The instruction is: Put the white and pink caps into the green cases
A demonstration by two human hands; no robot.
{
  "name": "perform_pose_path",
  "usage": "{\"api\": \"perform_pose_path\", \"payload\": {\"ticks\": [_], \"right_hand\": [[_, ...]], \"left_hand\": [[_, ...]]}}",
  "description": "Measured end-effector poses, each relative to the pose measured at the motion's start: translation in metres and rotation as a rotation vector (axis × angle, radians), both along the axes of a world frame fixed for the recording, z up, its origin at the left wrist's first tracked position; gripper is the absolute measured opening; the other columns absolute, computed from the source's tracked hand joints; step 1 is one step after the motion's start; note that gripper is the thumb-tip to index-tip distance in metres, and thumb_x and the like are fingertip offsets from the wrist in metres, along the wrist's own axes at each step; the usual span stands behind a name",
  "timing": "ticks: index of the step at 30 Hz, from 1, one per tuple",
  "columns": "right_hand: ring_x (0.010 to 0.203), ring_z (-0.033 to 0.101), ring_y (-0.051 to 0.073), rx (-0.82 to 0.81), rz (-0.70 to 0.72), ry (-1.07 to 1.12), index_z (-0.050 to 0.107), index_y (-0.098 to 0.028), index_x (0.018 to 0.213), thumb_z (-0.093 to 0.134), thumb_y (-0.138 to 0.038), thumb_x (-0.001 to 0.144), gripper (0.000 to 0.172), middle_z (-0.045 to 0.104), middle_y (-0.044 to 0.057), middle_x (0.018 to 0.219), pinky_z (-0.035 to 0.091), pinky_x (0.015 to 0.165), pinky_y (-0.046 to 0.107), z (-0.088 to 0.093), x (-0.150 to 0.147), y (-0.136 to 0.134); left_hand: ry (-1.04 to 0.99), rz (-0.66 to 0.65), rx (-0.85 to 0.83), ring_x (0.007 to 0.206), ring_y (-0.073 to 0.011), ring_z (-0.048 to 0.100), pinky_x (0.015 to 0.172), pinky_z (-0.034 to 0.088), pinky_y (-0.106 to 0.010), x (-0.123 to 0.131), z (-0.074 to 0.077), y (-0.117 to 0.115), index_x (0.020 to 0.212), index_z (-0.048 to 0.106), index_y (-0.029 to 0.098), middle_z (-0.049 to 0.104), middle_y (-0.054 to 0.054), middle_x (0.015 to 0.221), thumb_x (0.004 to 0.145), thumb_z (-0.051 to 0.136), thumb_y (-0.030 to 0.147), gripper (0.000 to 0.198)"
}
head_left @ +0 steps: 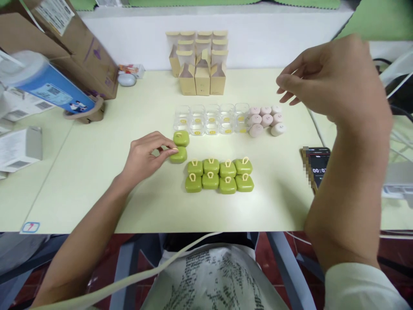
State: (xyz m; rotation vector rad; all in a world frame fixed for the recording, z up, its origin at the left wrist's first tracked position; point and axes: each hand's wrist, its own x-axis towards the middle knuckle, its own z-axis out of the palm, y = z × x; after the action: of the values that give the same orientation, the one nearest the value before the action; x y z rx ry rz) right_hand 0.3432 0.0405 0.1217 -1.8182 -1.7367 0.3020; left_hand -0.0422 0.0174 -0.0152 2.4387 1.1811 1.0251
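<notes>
My left hand (146, 155) is closed in a pinch on the pale yellow loop of a small green case (178, 155) standing on the table. Just behind that case, touching or nearly so, stands another green case (181, 138). Several more green cases (211, 180) with yellow loops are lined up in two rows in front. My right hand (332, 82) is raised over the right side of the table, fingers loosely bent and apart, with nothing visible in it. Nearest below it is a cluster of pale pink and white round pieces (266, 120), beside two rows of clear plastic containers (212, 122) with yellow marks.
Open small cardboard boxes (202, 82) stand together near the wall. A phone (318, 168) showing a timer lies at the right, by cables. Large cartons (93, 60), a blue-and-white cylinder (61, 88) and white boxes (21, 148) stand at the left. A cable (135, 277) crosses my lap.
</notes>
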Motion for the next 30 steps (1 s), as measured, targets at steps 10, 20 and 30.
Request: {"api": "perform_pose_path", "payload": {"ticks": [10,20,30], "right_hand": [[0.078,0.081,0.024,-0.035,-0.029,0.003,0.073,-0.026,0.076,0.071,-0.011,0.088,0.019,0.077,0.004,0.077,0.064,0.071,0.038,0.005,0.000,-0.002],[0.077,0.080,0.021,-0.063,-0.059,-0.022,0.072,-0.025,0.081,0.070,-0.019,0.095,0.015,0.079,0.006,0.084,0.064,0.071,0.037,0.004,0.009,-0.002],[0.097,0.080,0.027,-0.602,-0.387,-0.370,0.075,-0.027,0.097,0.077,-0.036,0.102,0.010,0.081,0.006,0.088,0.059,0.094,0.048,-0.008,0.069,0.026]], "left_hand": [[-0.014,0.040,0.071,0.074,-0.0152,0.070,0.064,0.055,-0.028,0.006,-0.009,0.000,0.093,0.079,0.022,0.083,-0.002,0.091,0.106,0.077,0.034,0.017],[0.024,0.046,0.134,0.077,-0.0160,0.073,0.068,0.055,-0.028,0.008,-0.012,0.002,0.099,0.080,0.021,0.080,-0.001,0.085,0.108,0.074,0.031,0.014],[0.056,-0.003,0.257,0.076,-0.0137,0.067,0.062,0.057,-0.026,0.006,-0.013,0.001,0.116,0.080,0.023,0.073,-0.005,0.103,0.106,0.078,0.035,0.016]]}}
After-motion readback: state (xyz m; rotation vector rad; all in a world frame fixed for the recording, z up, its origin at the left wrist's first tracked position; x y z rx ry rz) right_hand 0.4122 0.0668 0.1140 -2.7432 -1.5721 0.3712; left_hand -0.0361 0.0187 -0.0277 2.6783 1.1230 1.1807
